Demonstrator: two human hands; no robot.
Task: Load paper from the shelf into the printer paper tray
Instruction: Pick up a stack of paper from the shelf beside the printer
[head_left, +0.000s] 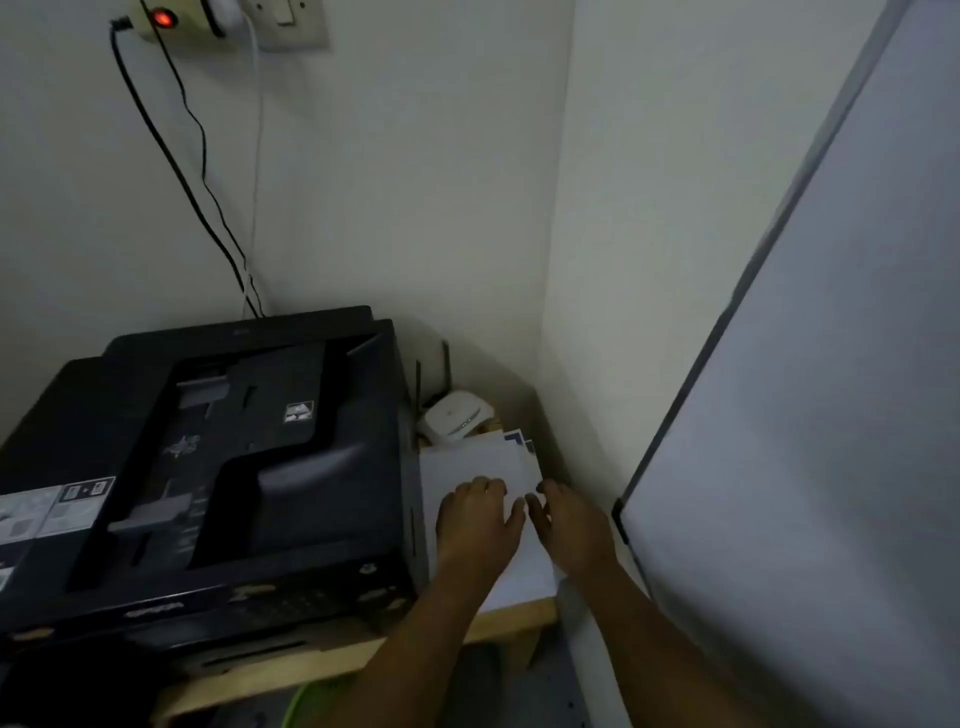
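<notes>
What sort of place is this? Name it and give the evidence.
Probably a home or small office corner: a black printer on a wooden shelf, a paper stack beside it, a white router behind, under wall sockets.

Both your forearms rise from the bottom centre of the frame toward the lower right of centre. Your left hand (480, 525) lies palm down, its fingers (480, 488) bent slightly at the tips. Your right hand (574, 530) sits just beside it, palm down too, thumb nearly touching the left hand, fingers loosely extended.
</notes>
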